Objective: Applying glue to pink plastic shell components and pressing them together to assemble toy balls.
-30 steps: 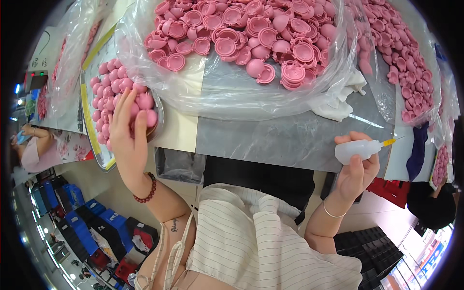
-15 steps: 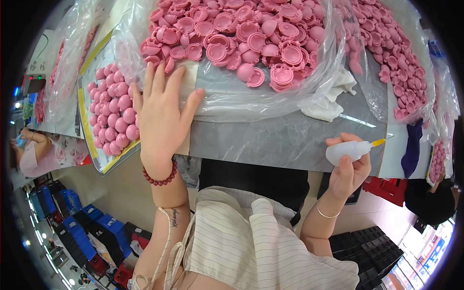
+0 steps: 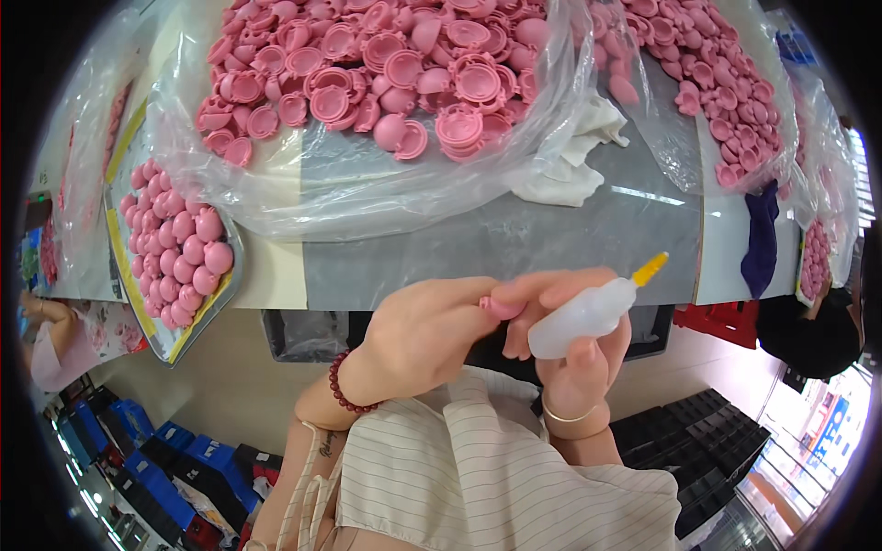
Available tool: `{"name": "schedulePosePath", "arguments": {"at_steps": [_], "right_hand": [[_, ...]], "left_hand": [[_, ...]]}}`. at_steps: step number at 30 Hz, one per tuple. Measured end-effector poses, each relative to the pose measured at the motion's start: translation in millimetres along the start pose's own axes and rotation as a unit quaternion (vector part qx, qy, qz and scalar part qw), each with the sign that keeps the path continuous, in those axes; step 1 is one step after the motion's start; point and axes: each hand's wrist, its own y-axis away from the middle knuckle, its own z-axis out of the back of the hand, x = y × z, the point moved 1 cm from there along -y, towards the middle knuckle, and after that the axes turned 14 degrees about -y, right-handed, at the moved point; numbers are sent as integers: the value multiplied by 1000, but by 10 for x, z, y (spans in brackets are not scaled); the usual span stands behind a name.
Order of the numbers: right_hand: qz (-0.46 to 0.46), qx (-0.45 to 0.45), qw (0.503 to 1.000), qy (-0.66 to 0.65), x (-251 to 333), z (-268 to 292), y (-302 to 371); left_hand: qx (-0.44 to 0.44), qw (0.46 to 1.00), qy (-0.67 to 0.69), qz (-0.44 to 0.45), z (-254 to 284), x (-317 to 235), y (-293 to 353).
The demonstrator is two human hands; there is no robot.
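Note:
Just past the table's near edge, my two hands are close together. Between the closed fingertips of my left hand (image 3: 418,321) is a small pink plastic shell (image 3: 504,309), partly covered by fingers. My right hand (image 3: 588,372) grips a white squeeze bottle (image 3: 581,323) with a yellow tip (image 3: 650,269) pointing up and right. Its forefingers reach over to the pink shell, and whether they press on it I cannot tell. A heap of pink half shells (image 3: 395,78) spreads beyond my hands on clear plastic sheeting (image 3: 367,209).
At the left, a tray with yellow edging (image 3: 159,342) carries several closed pink balls (image 3: 175,248). A crumpled white cloth (image 3: 562,174) lies on the grey table (image 3: 441,262). Farther right are more pink shells (image 3: 730,101) and a dark purple cloth (image 3: 761,241). Other people work at both sides.
My left hand has moved from beside the heap back toward me and now has a pink shell. The right hand has come left with the bottle to meet it. The view has shifted.

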Motion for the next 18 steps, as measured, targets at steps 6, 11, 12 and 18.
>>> {"name": "schedulePosePath", "arguments": {"at_steps": [6,11,12,18], "right_hand": [[-18,8,1000,-13,-63,61,53],[-17,17,1000,-18,-111,68,74],[-22,19,999,-32,-112,59,74],[9,-59,998,31,21,134,77]], "left_hand": [[-63,897,406,161,-184,-27,94],[-48,819,519,241,-209,-49,101],[-31,813,519,263,-201,-46,99],[-58,806,538,239,-200,-30,124]]}}
